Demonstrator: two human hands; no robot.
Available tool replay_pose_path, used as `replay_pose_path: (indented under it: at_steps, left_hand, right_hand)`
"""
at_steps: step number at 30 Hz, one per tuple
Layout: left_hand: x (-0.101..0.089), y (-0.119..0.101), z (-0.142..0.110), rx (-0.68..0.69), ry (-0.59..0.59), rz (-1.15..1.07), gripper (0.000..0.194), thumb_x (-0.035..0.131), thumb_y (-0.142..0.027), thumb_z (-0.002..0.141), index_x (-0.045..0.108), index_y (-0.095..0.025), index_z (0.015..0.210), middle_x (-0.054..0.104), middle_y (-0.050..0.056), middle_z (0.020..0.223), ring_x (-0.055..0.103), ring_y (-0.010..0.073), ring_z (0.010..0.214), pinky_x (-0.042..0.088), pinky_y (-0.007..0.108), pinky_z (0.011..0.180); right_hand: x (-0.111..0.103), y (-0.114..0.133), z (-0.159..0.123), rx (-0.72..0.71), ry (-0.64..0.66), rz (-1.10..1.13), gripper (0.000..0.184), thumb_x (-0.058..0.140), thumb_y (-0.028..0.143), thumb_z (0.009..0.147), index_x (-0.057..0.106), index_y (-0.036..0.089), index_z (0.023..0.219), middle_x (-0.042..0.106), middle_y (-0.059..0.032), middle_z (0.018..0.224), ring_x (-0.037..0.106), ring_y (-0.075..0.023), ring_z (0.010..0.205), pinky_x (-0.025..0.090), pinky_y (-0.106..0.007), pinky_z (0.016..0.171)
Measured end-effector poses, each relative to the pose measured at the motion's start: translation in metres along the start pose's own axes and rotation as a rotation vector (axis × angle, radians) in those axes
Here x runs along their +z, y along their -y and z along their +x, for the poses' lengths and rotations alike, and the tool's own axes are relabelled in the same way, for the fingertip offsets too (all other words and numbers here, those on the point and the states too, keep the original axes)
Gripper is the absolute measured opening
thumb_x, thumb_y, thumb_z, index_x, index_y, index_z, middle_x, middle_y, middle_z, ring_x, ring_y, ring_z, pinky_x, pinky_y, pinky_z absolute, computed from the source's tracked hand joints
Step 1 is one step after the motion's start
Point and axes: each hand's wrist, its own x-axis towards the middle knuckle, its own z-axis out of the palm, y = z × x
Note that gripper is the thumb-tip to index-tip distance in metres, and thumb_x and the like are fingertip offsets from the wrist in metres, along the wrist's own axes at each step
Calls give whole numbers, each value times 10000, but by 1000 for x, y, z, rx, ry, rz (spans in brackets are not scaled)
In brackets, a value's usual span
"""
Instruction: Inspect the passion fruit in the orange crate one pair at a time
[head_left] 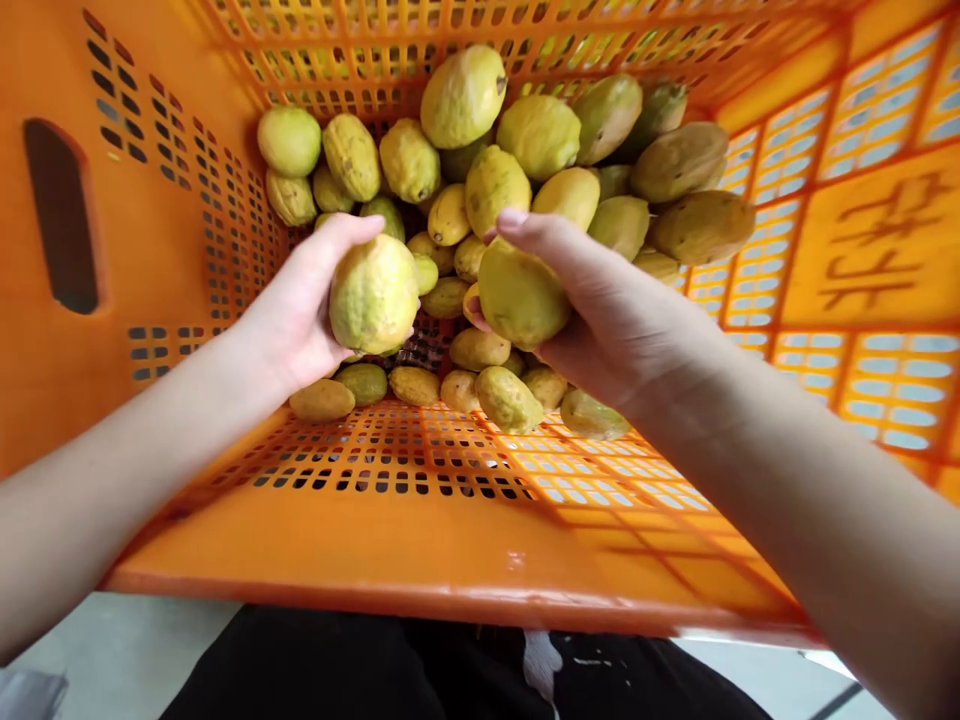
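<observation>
from my remote seat i look down into a crate of orange plastic that fills most of the frame, and i have both hands inside it. my left hand, left of center, is curled around a bumpy yellow-green fruit, with the thumb over its top and a fingertip showing at its lower right. my right hand, right of center, holds a smoother green fruit; the thumb lies along its top and fingertips show at its left edge. the two held fruits are side by side near the middle of the frame, apart from each other, above the crate's inside.

beyond them, loose fruits in yellow, green and brownish tones are heaped from upper left of center across to the upper right. a lower row lies just below the held fruits, near the slotted wall closest to me. at the left of the frame the crate wall has a dark oval handle hole, and dark handwritten marks show on the wall at the right. dark clothing with whitish marks fills the bottom center, with pale floor at lower left.
</observation>
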Motion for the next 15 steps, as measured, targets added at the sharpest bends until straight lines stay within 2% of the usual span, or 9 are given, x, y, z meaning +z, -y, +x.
replay_pose_path:
  at_steps: [2, 5, 11, 15]
  left_hand:
    - [-1, 3, 0, 26, 71, 20, 233, 667, -388, 850, 638, -171, 928, 678, 57, 838, 693, 251, 913, 591, 406, 801]
    - [-1, 6, 0, 59, 138, 19, 204, 742, -317, 800, 649, -164, 898, 680, 43, 839, 683, 199, 818, 579, 367, 796]
    - [1, 5, 1, 52, 52, -71, 117, 637, -289, 829, 611, -176, 814, 656, 45, 763, 670, 231, 900, 559, 374, 867]
    - [1, 3, 1, 49, -7, -73, 121, 599, -275, 844, 543, -172, 813, 571, 14, 736, 640, 219, 934, 502, 461, 961]
  right_hand:
    - [0, -3, 0, -19, 36, -19, 141, 737, 323, 803, 616, 280, 861, 678, 4, 896, 647, -204, 935, 573, -339, 815]
    - [1, -7, 1, -6, 33, 1, 132, 707, 316, 801, 603, 270, 869, 693, 7, 901, 659, -211, 975, 571, -347, 834]
    - [3, -6, 3, 40, -26, 58, 89, 553, 330, 877, 585, 262, 830, 712, -2, 858, 694, -220, 975, 590, -349, 794]
    - [6, -4, 1, 3, 35, 91, 80, 574, 266, 900, 599, 261, 825, 730, 12, 866, 700, -192, 980, 599, -291, 817]
